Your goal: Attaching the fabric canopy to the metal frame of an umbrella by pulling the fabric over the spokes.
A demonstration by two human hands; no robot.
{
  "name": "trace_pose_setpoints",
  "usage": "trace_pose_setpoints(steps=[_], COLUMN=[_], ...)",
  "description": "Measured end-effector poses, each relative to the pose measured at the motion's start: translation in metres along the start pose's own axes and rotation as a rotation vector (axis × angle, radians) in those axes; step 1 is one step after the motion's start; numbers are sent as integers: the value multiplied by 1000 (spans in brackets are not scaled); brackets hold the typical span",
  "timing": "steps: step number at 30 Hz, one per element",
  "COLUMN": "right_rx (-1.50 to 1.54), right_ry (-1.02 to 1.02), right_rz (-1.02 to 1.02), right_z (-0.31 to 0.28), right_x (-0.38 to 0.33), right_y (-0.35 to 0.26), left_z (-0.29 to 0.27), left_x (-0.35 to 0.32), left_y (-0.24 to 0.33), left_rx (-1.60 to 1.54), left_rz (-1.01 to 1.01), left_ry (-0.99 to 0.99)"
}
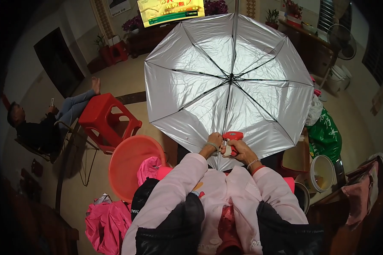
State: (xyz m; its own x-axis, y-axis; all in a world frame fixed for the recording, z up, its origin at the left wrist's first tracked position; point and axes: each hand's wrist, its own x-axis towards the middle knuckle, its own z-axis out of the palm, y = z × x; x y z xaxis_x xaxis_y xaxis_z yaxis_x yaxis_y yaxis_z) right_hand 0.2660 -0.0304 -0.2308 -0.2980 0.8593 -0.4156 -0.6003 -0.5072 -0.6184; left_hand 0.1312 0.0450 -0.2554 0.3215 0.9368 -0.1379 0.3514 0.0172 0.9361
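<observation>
Silver-lined fabric umbrella with thin black ribs [251,91] stands spread wide in the middle of the view, its shiny underside showing and its near edge at the two hands. The right hand [241,151] grips a small red hand-held tool [233,135] over that edge. The left hand [214,140], just beside it, has curled fingers; exactly what they pinch cannot be told. To the left are a round orange plastic basin [123,170] and, farther off, a red plastic stool [98,108].
</observation>
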Motion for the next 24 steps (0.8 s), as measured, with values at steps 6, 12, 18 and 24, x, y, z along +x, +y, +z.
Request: trace_pose_setpoints(steps=[6, 12, 18, 24], right_rx=[56, 56, 37, -51], right_ry=[12, 0, 35, 157], right_rz=[-8, 5, -2, -74], right_z=[-2, 0, 2, 8], right_x=[0, -1, -3, -3], right_y=[0, -1, -1, -1], left_z=[1, 0, 1, -1], left_x=[2, 1, 1, 5], left_y=[-1, -1, 0, -5], left_rx=[40, 93, 55, 50], left_rz=[27, 82, 70, 66], left_ry=[11, 32, 27, -38])
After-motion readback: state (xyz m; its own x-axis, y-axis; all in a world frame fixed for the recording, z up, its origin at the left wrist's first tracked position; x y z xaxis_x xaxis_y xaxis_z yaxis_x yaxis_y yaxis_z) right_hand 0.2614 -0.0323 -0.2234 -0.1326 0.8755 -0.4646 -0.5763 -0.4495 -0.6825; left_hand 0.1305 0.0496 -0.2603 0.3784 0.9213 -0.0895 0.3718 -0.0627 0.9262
